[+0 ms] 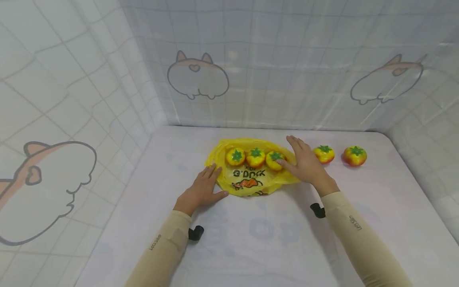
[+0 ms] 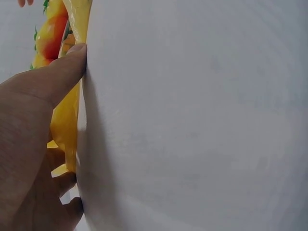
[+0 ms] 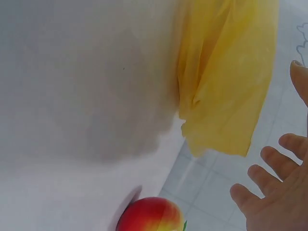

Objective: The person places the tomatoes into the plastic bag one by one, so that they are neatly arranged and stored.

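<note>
A yellow printed plastic bag (image 1: 274,187) lies on the table with three yellow-red toy fruits in a row on it, each topped by a green leafy crown: a left one (image 1: 235,157), a middle one (image 1: 255,158) and a right one (image 1: 274,161). My left hand (image 1: 205,187) rests flat at the bag's left edge, thumb and fingertips touching the plastic in the left wrist view. Over the bag's right end my right hand (image 1: 306,161) is spread, its thumb overlapping the right fruit in the head view. The right wrist view shows its fingers (image 3: 276,161) spread and holding nothing.
Two more toy fruits sit right of my right hand, a nearer one (image 1: 324,154) and a farther one (image 1: 355,156). A white tiled-pattern curtain (image 1: 287,79) with cartoon animals rises behind the table (image 1: 251,247) and along both sides.
</note>
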The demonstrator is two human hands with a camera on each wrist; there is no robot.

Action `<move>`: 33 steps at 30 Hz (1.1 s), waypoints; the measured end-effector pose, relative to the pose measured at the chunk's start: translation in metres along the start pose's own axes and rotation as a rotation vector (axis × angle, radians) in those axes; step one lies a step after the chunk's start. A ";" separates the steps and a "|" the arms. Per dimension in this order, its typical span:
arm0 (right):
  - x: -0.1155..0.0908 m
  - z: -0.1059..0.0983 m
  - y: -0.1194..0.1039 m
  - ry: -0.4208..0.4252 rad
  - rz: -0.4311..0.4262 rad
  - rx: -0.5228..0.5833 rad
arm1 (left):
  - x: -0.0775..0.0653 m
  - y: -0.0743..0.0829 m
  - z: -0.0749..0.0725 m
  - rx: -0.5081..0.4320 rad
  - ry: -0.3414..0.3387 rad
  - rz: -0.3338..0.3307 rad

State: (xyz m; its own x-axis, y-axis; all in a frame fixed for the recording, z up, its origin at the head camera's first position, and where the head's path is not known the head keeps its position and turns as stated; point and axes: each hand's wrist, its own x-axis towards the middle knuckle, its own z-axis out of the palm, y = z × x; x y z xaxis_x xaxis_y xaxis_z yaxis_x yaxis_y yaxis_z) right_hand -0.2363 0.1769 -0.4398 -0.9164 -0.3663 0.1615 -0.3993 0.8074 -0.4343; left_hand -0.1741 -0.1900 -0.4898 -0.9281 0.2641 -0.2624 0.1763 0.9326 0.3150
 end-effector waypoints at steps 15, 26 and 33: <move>-0.004 -0.010 0.012 0.076 0.029 -0.020 | 0.000 -0.001 -0.002 0.008 -0.020 -0.018; -0.016 -0.010 0.026 0.112 0.085 -0.020 | 0.004 -0.001 0.000 -0.003 -0.024 -0.011; -0.026 -0.016 0.037 0.114 0.150 -0.029 | 0.003 0.000 -0.004 -0.004 -0.029 -0.010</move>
State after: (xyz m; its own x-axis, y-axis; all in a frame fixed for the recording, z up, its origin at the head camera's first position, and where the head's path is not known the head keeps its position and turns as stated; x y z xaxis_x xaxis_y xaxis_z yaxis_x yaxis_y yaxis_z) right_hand -0.2281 0.2240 -0.4457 -0.9624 -0.1873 0.1966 -0.2568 0.8629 -0.4353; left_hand -0.1783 -0.1900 -0.4870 -0.9199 0.2620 -0.2917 0.1658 0.9342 0.3159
